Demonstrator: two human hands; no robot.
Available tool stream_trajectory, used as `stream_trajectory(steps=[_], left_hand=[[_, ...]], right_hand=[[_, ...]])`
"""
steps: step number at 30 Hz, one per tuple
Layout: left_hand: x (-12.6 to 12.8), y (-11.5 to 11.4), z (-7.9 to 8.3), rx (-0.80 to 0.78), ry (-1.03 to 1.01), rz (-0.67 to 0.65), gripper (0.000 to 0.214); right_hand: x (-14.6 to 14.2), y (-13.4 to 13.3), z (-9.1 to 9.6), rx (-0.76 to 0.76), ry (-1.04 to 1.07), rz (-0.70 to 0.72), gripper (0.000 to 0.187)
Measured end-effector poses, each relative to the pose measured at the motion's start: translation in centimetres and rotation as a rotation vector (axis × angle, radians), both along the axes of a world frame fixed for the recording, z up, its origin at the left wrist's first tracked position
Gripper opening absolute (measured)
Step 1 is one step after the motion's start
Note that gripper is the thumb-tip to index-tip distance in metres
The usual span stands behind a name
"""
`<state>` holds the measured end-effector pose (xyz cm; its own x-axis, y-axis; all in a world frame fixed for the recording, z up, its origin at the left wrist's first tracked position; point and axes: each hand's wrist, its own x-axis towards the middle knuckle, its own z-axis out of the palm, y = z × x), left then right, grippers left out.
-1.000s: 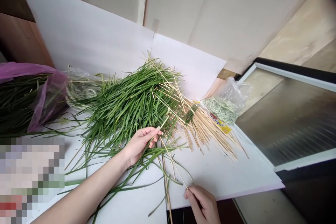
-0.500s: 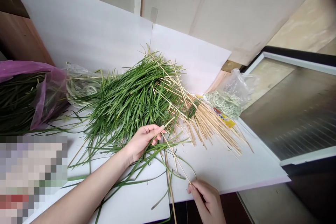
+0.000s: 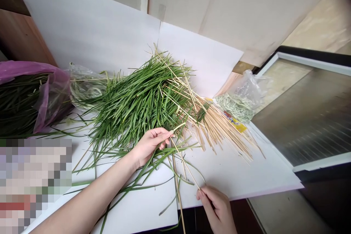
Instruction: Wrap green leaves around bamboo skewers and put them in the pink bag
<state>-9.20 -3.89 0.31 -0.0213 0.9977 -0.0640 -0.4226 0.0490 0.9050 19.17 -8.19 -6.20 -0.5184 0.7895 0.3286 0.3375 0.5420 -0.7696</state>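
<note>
My left hand (image 3: 155, 142) is closed, thumb against fingers, on a garlic chive (image 3: 180, 127) whose pale end sticks out to the upper right. In my right hand (image 3: 216, 206), at the front edge, a thin bamboo skewer (image 3: 189, 173) is pinched by one end. It slants up to the left, and its far tip meets the fingers of my left hand, where the exact contact is hidden. Behind the left hand lies a big heap of garlic chives (image 3: 131, 106), joined to a fan of bamboo skewers (image 3: 222, 126). Loose chive leaves (image 3: 142, 181) lie beneath my left wrist.
A pink bag (image 3: 52, 98) of dark green leaves is at the left, beside a clear bag (image 3: 85, 89). Another clear bag (image 3: 238, 104) with pale green strands stands at the right. White boards (image 3: 131, 212) cover the table; a glass-panelled frame (image 3: 307, 109) is at the right.
Hardly anything differs. Both hands keep their grips, and the view has shifted very slightly.
</note>
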Motion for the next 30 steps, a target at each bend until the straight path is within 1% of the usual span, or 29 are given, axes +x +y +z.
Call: stream_trajectory(steps=[6,10,14,22,30], left_hand=[[-0.06,-0.06,-0.06,0.016,0.035,0.007,0.031],[0.02,-0.13,0.07,0.031,0.049,0.013,0.03],[0.06,-0.11,-0.02,0.029,0.029,0.039,0.028],[0.15,-0.14,0.06,0.014,0.003,0.027,0.024],[0.41,-0.18,0.26,-0.035,-0.068,0.034,0.028]], right_hand=[[-0.1,0.04,0.18,-0.005,0.0,-0.004,0.033],[0.12,0.01,-0.03,-0.023,0.012,-0.007,0.033],[0.24,0.01,-0.35,-0.032,0.013,-0.013,0.033],[0.11,0.12,-0.24,-0.031,0.011,-0.023,0.033],[0.09,-0.03,-0.09,-0.025,0.004,-0.033,0.034]])
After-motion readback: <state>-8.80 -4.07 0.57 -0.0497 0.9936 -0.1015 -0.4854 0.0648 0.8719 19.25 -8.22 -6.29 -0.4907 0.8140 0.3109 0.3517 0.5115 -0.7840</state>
